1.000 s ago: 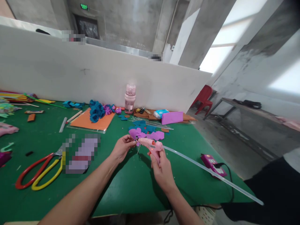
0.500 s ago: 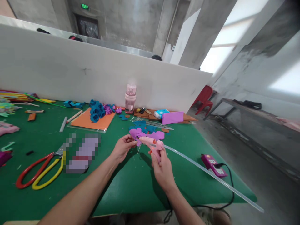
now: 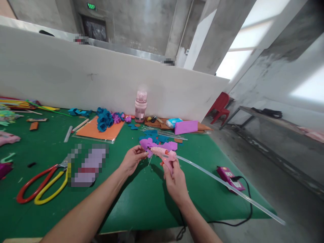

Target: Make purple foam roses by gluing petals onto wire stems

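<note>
scissors (image 3: 40, 187) left of hands, bottle (image 3: 140, 106) behind

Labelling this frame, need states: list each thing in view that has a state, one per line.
glue gun: gripped, nozzle at the purple petal, indicator lit
glue stick: loaded, sticking out the back
purple petal: pinched, lifted off the table
left hand: closed on the petal
right hand: closed on the gun handle
scissors: lying on the table
pink bottle: upright, capped

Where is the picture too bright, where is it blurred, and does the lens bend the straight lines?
Head view: the window at upper right is washed out to white; a pixelated patch hides something beside the scissors; the white partition and pillars lean, showing wide-angle distortion; the left hand, right hand and pink glue gun look sharp.
</note>
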A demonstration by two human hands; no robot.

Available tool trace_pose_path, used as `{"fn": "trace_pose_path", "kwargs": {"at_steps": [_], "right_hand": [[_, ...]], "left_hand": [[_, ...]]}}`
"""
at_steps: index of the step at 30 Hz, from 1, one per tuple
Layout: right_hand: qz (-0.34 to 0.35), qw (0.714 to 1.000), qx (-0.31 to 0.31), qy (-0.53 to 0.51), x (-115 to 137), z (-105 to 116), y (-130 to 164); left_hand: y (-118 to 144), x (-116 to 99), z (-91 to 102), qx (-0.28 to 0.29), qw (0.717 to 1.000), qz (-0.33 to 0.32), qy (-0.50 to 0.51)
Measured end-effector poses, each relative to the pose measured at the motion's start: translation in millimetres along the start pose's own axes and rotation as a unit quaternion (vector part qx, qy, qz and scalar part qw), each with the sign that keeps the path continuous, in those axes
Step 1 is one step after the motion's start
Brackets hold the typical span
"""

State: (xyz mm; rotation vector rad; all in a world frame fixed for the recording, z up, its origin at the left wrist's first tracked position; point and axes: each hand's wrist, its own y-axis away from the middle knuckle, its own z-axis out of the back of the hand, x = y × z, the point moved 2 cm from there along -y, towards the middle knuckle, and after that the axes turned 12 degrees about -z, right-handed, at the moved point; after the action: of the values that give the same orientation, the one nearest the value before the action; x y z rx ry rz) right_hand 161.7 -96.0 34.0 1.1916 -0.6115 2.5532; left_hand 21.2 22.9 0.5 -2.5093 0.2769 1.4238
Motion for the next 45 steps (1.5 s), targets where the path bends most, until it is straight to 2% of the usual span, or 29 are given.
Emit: {"fn": "trace_pose_path", "kwargs": {"at_steps": [9,15,27,34,37,39,42,45], "right_hand": [[-0.019,1.0,0.009,-0.016,-3.6,4.4,2.2],[-0.031,0.999,0.021,-0.024,-4.4,-0.6,-0.5],[-0.016,0.999,0.017,-0.031,-2.2,-2.0,2.3],[-0.049,0.992,0.059,-0.096,-2.0,-0.9,4.8],[-0.099,0.977,0.08,-0.169,-7.4,5.0,-0.5],[-0.141,0.958,0.075,-0.24,-17.2,11.9,-10.3],[-0.22,0.918,0.044,-0.326,-42.6,25.2,-31.1],[-0.299,0.886,0.081,-0.345,-73.1,34.3,-49.1]], "left_hand": [[-0.5,1.0,1.1,0.002,1.0,-0.003,-0.004],[-0.3,0.7,0.9,0.0,1.0,0.0,0.003],[-0.9,0.9,1.0,0.0,1.0,-0.003,0.0],[-1.4,1.1,2.4,0.002,1.0,-0.011,0.005],[-1.9,1.3,3.3,-0.001,1.0,-0.007,0.001],[-2.3,0.4,3.0,-0.006,1.0,-0.006,0.001],[-2.4,-2.5,1.7,-0.012,1.0,-0.013,0.005],[-2.2,-5.8,0.2,-0.012,1.0,-0.025,0.008]]}}
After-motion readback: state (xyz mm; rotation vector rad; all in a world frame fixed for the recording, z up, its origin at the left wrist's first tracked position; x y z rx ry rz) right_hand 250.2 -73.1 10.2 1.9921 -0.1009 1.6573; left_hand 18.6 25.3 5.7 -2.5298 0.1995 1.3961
